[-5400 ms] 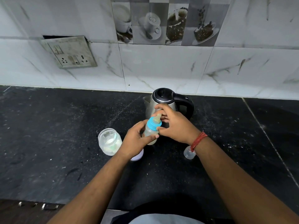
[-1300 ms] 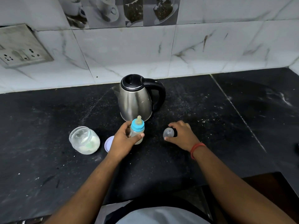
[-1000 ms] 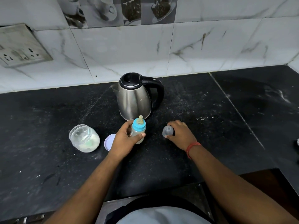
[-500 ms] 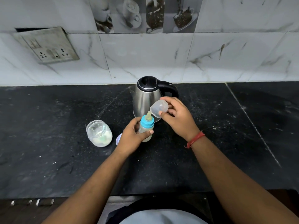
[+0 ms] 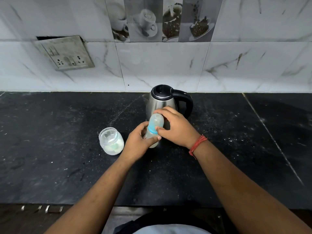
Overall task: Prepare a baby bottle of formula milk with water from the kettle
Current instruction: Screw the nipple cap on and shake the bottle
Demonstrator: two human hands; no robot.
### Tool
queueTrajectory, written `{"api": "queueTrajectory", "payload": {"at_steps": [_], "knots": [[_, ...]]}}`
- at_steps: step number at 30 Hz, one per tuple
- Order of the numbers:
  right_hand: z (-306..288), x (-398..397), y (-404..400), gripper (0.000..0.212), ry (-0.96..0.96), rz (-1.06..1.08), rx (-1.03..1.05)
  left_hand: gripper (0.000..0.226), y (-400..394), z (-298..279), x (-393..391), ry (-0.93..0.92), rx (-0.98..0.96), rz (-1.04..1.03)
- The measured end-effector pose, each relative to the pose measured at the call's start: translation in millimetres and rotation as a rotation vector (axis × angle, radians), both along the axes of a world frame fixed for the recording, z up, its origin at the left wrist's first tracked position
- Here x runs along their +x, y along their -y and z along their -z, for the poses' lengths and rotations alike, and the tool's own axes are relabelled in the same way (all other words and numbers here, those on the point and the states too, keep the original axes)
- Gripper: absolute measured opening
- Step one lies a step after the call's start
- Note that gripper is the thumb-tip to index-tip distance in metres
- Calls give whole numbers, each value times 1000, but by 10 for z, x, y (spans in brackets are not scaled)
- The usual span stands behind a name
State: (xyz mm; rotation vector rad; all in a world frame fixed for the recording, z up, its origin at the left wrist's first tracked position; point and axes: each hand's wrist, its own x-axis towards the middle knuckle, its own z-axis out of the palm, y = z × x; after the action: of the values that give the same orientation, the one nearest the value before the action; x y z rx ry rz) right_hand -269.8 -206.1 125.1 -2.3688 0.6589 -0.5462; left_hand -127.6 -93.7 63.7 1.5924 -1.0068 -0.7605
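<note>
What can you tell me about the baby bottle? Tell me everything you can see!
The baby bottle is small, see-through plastic with pale milky liquid inside and a blue ring below a clear domed cap that covers its top. It stands upright on the black counter, just in front of the steel kettle. The left hand holds its body, while the right hand grips the cap.

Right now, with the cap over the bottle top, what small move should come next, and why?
Probably press the cap down until it seats. The right hand pinches it over the blue ring while the left hand grips the bottle on the counter; whether it has clicked home cannot be told.
</note>
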Motion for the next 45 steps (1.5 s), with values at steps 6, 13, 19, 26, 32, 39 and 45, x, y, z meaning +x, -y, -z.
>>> {"api": "queueTrajectory", "payload": {"at_steps": [6,13,19,26,32,39,45], "knots": [[-34,-12,-27,58,12,45,40,44,-5,-102,-4,70,-39,21],[-16,-29,-29,64,52,96,94,42,76,-147,-55,243,-33,-24],[59,-33,-37,66,115,153,140,52,124,-176,-37,362,-13,-40],[22,-84,-7,72,209,100,295,42,170,-332,-40,166,-16,30],[-157,-266,163,96,67,-107,352,42,298,-522,105,50,-5,145],[-117,-93,162,120,77,46,183,28,407,-674,100,-72,23,247],[-84,16,253,123,85,28,169,22,511,-675,155,-86,22,232]]}}
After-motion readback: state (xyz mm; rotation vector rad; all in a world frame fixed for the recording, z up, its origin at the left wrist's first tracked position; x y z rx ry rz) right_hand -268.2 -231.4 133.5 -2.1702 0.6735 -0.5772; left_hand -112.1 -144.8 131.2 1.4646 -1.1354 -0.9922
